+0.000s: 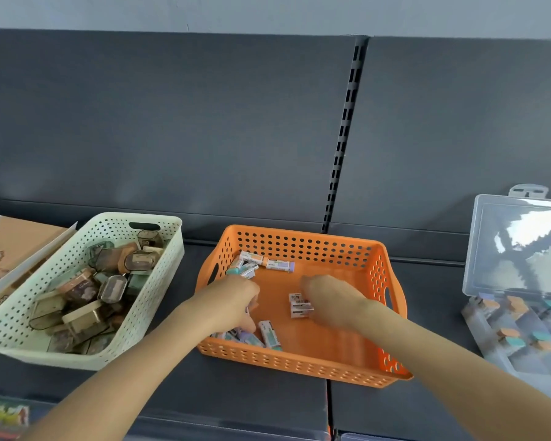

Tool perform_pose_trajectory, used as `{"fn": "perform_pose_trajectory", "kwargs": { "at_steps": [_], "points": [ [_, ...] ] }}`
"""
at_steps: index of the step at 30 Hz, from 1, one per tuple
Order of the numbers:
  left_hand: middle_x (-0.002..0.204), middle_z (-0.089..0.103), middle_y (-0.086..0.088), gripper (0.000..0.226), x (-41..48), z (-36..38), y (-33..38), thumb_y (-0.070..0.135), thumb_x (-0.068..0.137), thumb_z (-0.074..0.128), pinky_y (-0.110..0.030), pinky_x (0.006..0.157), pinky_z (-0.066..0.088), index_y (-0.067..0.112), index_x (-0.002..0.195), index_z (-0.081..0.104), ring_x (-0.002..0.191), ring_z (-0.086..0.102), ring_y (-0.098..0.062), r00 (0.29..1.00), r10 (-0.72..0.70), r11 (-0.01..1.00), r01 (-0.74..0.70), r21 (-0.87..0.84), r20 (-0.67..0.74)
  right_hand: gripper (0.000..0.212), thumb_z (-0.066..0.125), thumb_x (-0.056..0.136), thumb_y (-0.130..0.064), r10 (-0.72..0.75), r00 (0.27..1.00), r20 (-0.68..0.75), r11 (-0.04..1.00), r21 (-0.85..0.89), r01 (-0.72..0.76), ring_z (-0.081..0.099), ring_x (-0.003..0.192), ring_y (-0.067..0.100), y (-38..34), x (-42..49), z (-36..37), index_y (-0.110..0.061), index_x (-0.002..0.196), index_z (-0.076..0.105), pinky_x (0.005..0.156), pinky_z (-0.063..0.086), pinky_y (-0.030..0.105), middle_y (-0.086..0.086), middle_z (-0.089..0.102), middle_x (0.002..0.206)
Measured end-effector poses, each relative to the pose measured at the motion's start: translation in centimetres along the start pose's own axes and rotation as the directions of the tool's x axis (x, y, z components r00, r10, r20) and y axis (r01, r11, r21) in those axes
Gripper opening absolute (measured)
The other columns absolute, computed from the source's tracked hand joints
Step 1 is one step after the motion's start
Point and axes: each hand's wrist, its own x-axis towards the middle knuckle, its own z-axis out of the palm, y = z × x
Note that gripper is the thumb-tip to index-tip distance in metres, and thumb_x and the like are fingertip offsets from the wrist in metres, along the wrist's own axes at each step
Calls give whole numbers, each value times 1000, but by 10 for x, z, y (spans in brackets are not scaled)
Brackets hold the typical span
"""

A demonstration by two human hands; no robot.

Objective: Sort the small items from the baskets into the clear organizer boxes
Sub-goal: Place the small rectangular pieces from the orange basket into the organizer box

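Left hand point(233, 300) reaching into orange basket point(299, 367), fingers curling round small items point(269, 334); right hand point(323, 296) hovering alongside, blurred, grip indeterminable.

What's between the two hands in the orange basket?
Head view: a small stack of white labelled packs in the orange basket, beside the right hand; bare floor toward the left hand.

A shop — dark display shelf point(252, 396) backed by a slotted upright point(344, 132).
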Motion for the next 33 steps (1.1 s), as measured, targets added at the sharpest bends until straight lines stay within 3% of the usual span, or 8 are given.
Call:
{"fn": "perform_pose_trajectory", "kwargs": {
  "at_steps": [3,5,12,17,22,26,29,33],
  "points": [
    [119,56,2,47,2,2,2,21,72,75,-30,81,51,19,116,59,102,55,-15,999,10,992,-5,-124,44,24,57,87,-7,-3,1000,-6,1000,10,3,62,95,28,6,-4,0,-9,110,50,71,51,33,9,61,109],
    [121,57,3,50,2,3,3,23,74,77,-30,87,50,19,121,58,106,56,-14,998,11,988,-1,-152,68,23,58,87,-11,-18,999,-27,999,26,19,62,94,26,7,-6,-1,-10,109,52,71,51,32,8,61,108],
    [104,63,4,40,1,-1,5,16,77,76,-23,62,51,20,114,61,84,62,-12,992,-14,979,38,-199,124,24,65,86,-18,-68,993,-92,989,123,79,63,90,22,12,-10,-6,-12,108,58,72,53,29,5,64,107],
    [102,55,13,31,-2,-1,1,17,74,78,-32,75,54,24,103,69,90,58,-11,983,55,976,-16,-216,175,25,65,86,-18,-95,989,-116,984,137,110,62,93,22,17,-14,-5,-12,108,58,76,55,31,6,63,111],
    [74,49,8,18,-1,-3,4,16,74,76,-24,57,42,24,84,64,63,47,-9,998,52,925,-37,-378,29,24,66,85,-19,-105,986,-127,980,154,124,61,93,19,21,-19,-5,-14,108,59,77,54,29,3,62,111],
    [92,63,1,17,2,5,14,26,78,75,-31,71,50,25,87,61,86,61,-16,998,59,901,-65,-429,-28,25,65,87,-18,-118,986,-118,978,156,136,60,96,19,23,-22,-5,-14,111,59,79,53,28,3,62,113],
    [95,60,9,26,2,14,17,36,76,77,-23,70,47,24,93,62,88,59,-9,996,92,935,-79,-347,21,24,64,87,-18,-115,985,-127,979,157,134,60,97,19,25,-23,-6,-14,111,60,80,53,28,3,62,114],
    [106,55,16,29,1,11,18,24,82,71,-21,82,43,25,111,65,101,52,-5,987,145,965,-126,-229,68,22,64,88,-20,-114,983,-146,977,162,138,60,96,17,28,-26,-9,-14,109,61,79,53,27,1,62,113]
  ]
}}
